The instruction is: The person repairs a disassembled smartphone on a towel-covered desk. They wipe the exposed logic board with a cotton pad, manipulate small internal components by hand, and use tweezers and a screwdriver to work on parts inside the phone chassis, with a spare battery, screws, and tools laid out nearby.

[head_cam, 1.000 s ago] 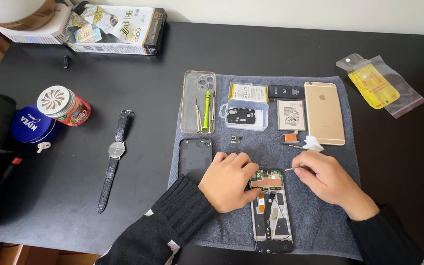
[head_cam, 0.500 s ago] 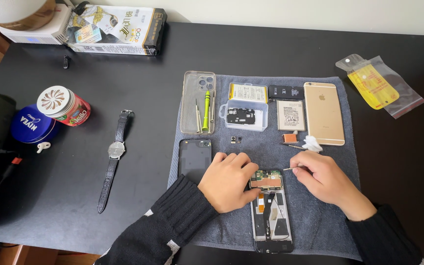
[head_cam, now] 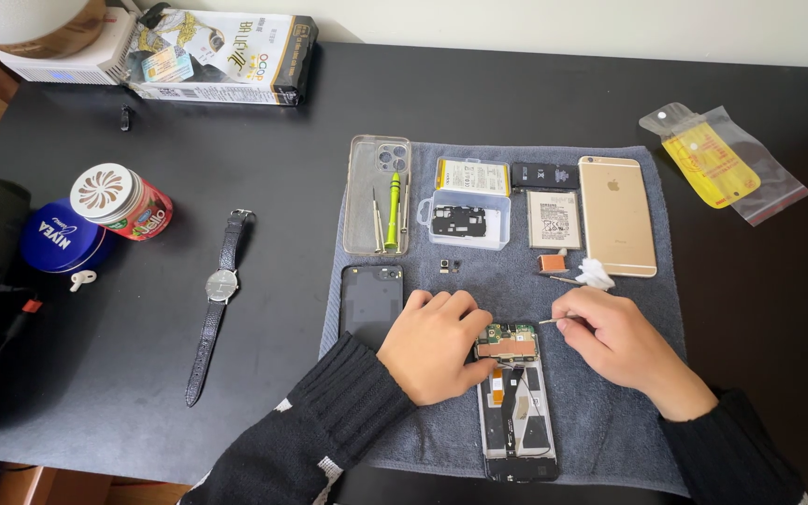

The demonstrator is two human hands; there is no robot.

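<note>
Low in the frame's centre, the opened phone [head_cam: 514, 397] lies on the grey towel [head_cam: 610, 421]. The left hand [head_cam: 434, 344] steadies its top edge; the right hand [head_cam: 619, 344] pinches what looks like tweezers [head_cam: 550, 322].

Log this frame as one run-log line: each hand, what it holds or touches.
left hand: steadies opened phone at top-left edge | right hand: pinches thin metal tool, tip near circuit board | surface: grey towel

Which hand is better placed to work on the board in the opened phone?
Right, probably. The right hand holds a thin tool with its tip beside the board; the left hand rests on the phone, steadying it.
</note>
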